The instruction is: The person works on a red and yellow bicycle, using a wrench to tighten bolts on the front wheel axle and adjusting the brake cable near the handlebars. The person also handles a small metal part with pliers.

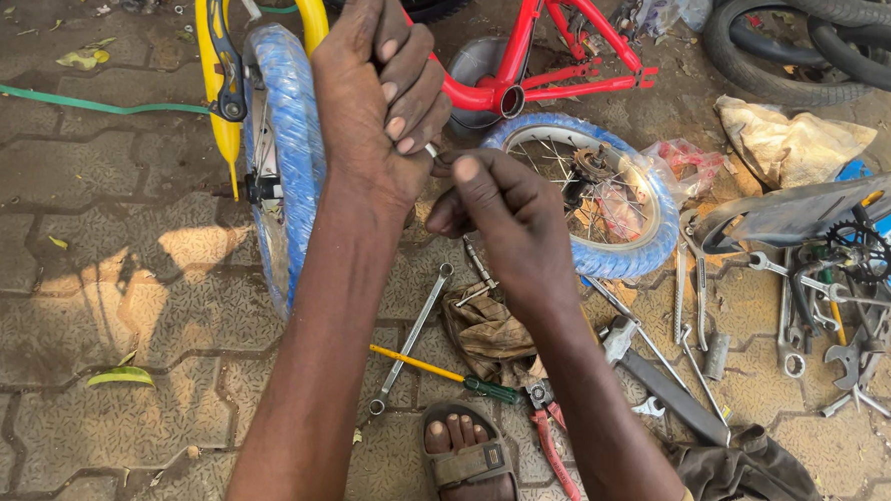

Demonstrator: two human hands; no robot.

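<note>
front wheel [286,147]: blue wrap w/ fine pale stripes, silver spokes
fork [219,70]: yellow
second wheel [603,188]: same blue wrap, silver rim
bike frame [547,46]: red
hose [48,92]: green
screwdriver [441,371]: yellow shaft, dark green handle
pliers [554,446]: red grips
spanner [409,342]: bare grey metal
rag [484,329]: brown, grimy
tyres [816,24]: black
sack [791,145]: tan
paving [96,276]: grey-brown, interlocking blocks w/ dotted texture
sandal [470,465]: brown straps

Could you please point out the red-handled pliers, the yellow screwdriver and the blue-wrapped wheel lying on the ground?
red-handled pliers [554,446], head view, on a red handle.
yellow screwdriver [417,363], head view, on its shaft.
blue-wrapped wheel [634,260], head view, on the tyre's lower edge.
</note>
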